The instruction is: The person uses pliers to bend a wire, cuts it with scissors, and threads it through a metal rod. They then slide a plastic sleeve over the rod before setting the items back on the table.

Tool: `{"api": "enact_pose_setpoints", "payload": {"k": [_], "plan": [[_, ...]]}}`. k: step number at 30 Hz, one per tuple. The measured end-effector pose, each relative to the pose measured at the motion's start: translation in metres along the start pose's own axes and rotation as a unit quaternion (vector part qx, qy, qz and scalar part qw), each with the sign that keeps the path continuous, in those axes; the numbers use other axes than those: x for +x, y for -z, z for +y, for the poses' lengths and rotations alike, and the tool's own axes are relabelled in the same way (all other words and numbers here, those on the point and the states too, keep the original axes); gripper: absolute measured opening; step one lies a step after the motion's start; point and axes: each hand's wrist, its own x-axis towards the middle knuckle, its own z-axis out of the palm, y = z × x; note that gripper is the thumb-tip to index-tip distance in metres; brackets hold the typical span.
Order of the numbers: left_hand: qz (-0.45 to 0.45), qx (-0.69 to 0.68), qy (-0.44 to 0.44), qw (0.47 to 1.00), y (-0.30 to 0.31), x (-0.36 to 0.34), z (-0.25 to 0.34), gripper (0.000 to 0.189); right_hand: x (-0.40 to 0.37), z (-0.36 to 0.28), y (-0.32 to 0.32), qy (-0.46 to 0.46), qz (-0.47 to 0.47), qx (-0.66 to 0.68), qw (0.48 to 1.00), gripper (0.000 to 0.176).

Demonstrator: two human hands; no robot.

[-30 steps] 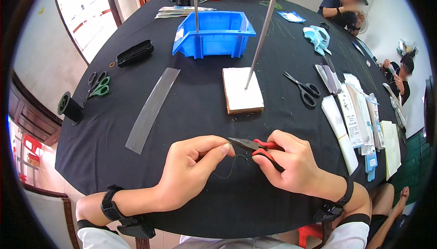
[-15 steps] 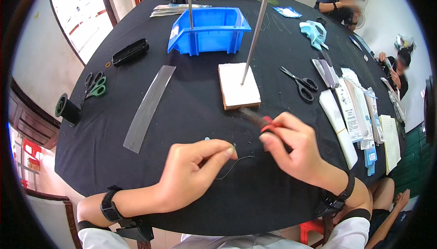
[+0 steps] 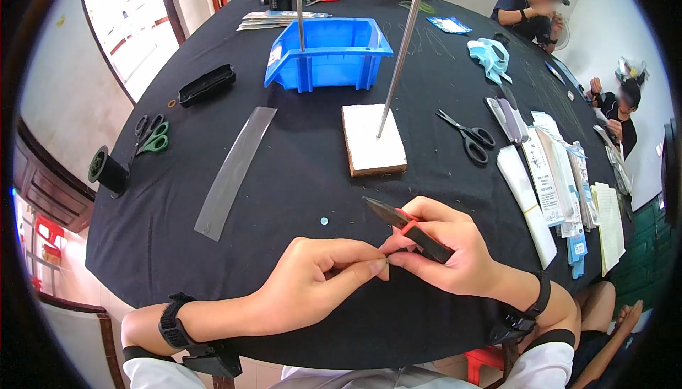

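Note:
My left hand (image 3: 323,272) is closed in a pinch, its fingertips meeting those of my right hand. A tiny greenish end shows there; most of the thin thread is hidden by the fingers. My right hand (image 3: 455,250) is closed around red-and-black handled pliers (image 3: 387,213), whose dark pointed jaws face up and left. Its thumb and forefinger reach to the left fingertips. Just beyond the hands, a small pale blue disc (image 3: 324,221) lies on the black cloth. Farther off stands a white-topped block (image 3: 366,154) with an upright metal rod (image 3: 401,55).
Behind the block is a blue bin (image 3: 330,69). Left are a clear plastic strip (image 3: 234,176), green-handled scissors (image 3: 153,137) and a black spool (image 3: 106,172). Right are black scissors (image 3: 472,137), a stapler (image 3: 506,120) and paper packets (image 3: 547,176). Other people sit around the table.
My right hand has moved down and left with the pliers, bringing its fingertips against my left hand's. My left hand has shifted slightly right and down. The thread's loose end no longer shows.

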Motion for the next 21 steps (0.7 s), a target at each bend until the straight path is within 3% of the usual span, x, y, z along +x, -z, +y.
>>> {"api": "enact_pose_setpoints", "payload": {"k": [21], "plan": [[0.004,-0.005,0.015,1.000,0.0025,-0.0015,0.0004,0.012,-0.0014,0.0033,0.0003,0.058,0.026,-0.044,0.997,0.015]]}}
